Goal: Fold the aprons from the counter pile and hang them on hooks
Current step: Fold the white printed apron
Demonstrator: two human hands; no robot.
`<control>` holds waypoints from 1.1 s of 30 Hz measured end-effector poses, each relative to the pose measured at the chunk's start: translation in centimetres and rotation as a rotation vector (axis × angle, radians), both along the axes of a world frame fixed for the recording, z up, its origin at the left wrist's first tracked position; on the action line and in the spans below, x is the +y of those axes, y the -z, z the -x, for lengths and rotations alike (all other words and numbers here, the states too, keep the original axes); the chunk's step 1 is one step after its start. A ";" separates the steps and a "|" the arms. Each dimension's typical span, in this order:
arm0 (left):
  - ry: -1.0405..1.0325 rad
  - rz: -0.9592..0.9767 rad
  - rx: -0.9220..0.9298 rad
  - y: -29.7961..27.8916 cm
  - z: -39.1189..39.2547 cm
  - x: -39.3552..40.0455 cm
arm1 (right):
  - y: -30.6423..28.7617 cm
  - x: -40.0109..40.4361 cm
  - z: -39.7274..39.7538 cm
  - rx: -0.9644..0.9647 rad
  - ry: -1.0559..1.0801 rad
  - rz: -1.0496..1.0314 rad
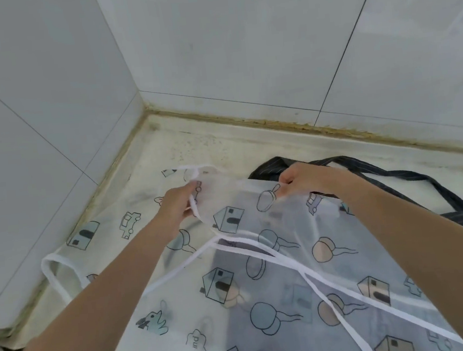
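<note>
The left grip (178, 206) is closed on the translucent printed apron (263, 279), with fingers and thumb curled around the fabric edge and a white tie strap (263, 250) that passes through the hand. The right grip (300, 178) is closed in a pinch on the same upper edge of the apron, to the right of the left grip. The span of fabric between the two grips is raised off the worktop (193, 145) and held fairly taut. Below both grips, toward the person, the apron drapes down and spreads over the worktop; its pattern shows houses, cars and round shapes in outline. Two white tie straps run from a point below the left grip diagonally down to the right across the fabric. To the left of the left grip, a white-edged loop (56, 274) of apron lies flat near the worktop's edge. Behind and to the right of the right grip, a dark pinstriped apron (411, 177) lies on the worktop, partly covered by the translucent one. White wall tiles (239, 33) meet in a corner beyond both grips.
</note>
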State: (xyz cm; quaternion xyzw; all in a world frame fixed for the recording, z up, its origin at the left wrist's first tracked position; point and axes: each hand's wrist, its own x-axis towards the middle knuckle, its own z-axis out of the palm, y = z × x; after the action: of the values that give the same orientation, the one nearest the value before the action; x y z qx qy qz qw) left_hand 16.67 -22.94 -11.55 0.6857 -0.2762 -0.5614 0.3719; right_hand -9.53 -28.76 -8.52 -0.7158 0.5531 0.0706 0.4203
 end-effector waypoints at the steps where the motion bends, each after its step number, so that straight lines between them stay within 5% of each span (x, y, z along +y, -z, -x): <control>1: 0.104 -0.002 -0.252 0.2 -0.1 -0.1 | 0.1 -0.1 -0.1 0.088 -0.060 -0.006; 4: 0.366 0.098 -0.858 0.0 -1.0 -0.8 | 0.2 -0.5 -1.8 0.147 -0.134 0.010; 7: 0.577 0.152 -0.966 -1.1 -1.1 -2.0 | -0.3 -1.5 -5.2 0.028 -0.088 0.134; 10: 0.725 0.135 -0.916 -1.7 -0.5 -3.3 | 0.1 -2.5 -9.0 0.013 -0.161 0.174; 16: 0.608 0.053 -0.743 -1.7 -0.8 -5.0 | 2.8 -2.6 -12.8 0.003 -0.158 0.192; 20: 0.690 0.040 -0.734 -0.7 -1.4 -4.9 | 1.4 -3.3 -12.9 0.046 -0.162 0.506; 24: 0.704 0.019 -0.784 -0.2 -1.6 -4.7 | -4.2 -6.0 -10.6 -0.009 0.151 0.796; 28: 0.426 0.020 -0.611 -0.2 -1.8 -4.8 | -10.0 -8.2 -8.3 -0.270 0.379 0.776; 33: 0.131 -0.051 -0.372 -1.0 -1.1 -4.8 | -14.9 -7.4 -8.8 -0.345 0.365 0.992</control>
State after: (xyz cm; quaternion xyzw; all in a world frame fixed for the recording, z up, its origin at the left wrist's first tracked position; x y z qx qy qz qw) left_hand 17.76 -27.72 -10.56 0.7672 -0.3701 -0.4549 0.2597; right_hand -0.77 -36.12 6.39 -0.7216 0.5583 -0.3906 0.1230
